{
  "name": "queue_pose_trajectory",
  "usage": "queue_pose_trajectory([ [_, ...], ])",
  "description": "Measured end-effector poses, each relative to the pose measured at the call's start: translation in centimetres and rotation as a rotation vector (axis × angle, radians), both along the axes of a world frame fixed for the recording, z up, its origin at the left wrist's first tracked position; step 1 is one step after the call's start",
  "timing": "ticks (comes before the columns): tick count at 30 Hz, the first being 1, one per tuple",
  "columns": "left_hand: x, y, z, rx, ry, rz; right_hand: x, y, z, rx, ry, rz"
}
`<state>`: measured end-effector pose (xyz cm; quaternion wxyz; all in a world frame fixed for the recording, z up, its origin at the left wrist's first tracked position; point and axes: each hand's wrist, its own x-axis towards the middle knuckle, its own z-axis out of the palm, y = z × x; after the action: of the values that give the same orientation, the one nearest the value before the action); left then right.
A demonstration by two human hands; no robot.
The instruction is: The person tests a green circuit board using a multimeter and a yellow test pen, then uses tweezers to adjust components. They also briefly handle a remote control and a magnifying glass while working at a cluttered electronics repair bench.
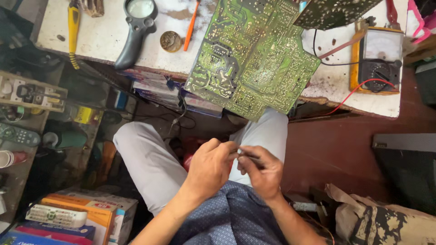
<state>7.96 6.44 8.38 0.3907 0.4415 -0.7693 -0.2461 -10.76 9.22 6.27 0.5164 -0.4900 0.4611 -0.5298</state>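
**Both hands on a small dark part, above the lap**

We saw the white tabletop (136,45) across the top of the view, stained and worn at its edge. A large green circuit board (252,56) lay on it, solder side up, one corner jutting past the edge over our knees. To the right sat a yellow multimeter (377,61) with a red lead (352,95) trailing off the tabletop. To the left lay a black magnifier (136,29), a yellow-handled tool (72,27) and an orange tool (190,27).

Below, over our grey trousers (150,159), our left hand (209,168) and right hand (263,172) met. The right grip was closed on a thin dark part (250,157); the left grip pinched its near end. What the part was, we could not tell.
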Motion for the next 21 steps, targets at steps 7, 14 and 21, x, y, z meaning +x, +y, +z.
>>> queue_pose_trajectory([
  [7, 0.0, -1.5, 5.0, -0.091, 0.157, 0.246, -1.8, -2.1, 2.4, -0.139, -0.304, -0.007],
  [14, -1.3, -1.8, 0.5, 0.56, 0.873, 0.127, -1.6, -5.3, 7.3, -0.308, 0.225, 0.132],
  [21, -3.3, -4.2, -2.9, 0.866, 1.246, 0.166, -2.1, -11.5, 9.1, -0.233, 0.314, -0.141],
])
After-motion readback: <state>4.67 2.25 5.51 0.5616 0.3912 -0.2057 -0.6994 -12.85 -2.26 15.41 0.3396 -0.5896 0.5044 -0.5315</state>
